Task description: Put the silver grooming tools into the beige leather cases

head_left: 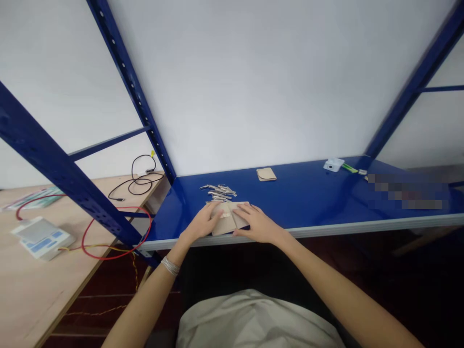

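Head view: I'm seeing the left hand [202, 222] and right hand [256, 223] holding a folded kraft-paper packet [226, 224] at the front edge of the blue steel shelf [319, 203], fingers spread across it. Loose metal clips [218, 192] are lying in a heap just behind, not yet being handled, with a second kraft pouch [266, 174] sitting further along

Tan kraft card [225, 218], folded along a central crease, slightly tented, edges not quite flush. Lying flat at the front edge of the blue steel shelf [308, 203], held down between the spread left hand [203, 222] and right hand [253, 223].
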Available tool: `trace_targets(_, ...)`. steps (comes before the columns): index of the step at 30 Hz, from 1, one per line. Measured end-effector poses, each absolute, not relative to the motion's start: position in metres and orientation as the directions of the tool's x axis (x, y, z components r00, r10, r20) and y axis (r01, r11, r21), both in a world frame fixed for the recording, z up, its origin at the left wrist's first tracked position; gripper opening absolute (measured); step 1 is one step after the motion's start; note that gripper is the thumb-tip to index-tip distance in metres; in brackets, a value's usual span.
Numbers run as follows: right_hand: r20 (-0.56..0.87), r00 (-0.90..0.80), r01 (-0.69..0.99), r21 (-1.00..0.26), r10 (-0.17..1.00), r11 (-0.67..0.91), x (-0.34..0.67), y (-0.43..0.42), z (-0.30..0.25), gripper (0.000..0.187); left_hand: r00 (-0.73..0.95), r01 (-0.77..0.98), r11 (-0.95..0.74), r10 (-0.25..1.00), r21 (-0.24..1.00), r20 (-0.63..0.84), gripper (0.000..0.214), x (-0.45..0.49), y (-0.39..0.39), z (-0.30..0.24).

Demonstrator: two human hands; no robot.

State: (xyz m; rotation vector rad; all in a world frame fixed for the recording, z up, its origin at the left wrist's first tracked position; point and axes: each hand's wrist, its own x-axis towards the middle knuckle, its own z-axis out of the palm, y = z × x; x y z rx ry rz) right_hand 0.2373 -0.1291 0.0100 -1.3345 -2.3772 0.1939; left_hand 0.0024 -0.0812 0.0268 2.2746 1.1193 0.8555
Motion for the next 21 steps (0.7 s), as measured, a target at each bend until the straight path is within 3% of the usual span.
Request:
trace_targets(4,0.335,-0.495,0.756,-0.289,0.802,0.588,0.236,-0.125,0.018,0.082,0.365,0.392,-0.406,0.892,0.825,0.265,0.038,-0.011,-0.068,0.026)
trace_targets(7,0.323,-0.576,0.722,-0.230,0.751,0.653,0.230,-0.121,0.028,0.071,0.327,0.284,-0.318,0.919,0.905,0.221,0.033,-0.016,-0.062,0.027)
trace_targets(11,0.226,-0.656,0.724,-0.082,0.720,0.685,0.224,-0.116,0.040,0.054,0.318,0.299,-0.312,0.924,0.902,0.214,0.030,-0.015,-0.060,0.032)
trace_targets(17,0.145,-0.690,0.721,0.046,0.709,0.692,0.222,-0.107,0.040,0.054,0.318,0.373,-0.352,0.918,0.858,0.238,0.028,-0.015,-0.057,0.037)
trace_targets(21,0.188,-0.640,0.758,-0.002,0.745,0.652,0.225,-0.099,0.040,0.048,0.296,0.343,-0.312,0.931,0.886,0.213,0.027,-0.015,-0.052,0.035)
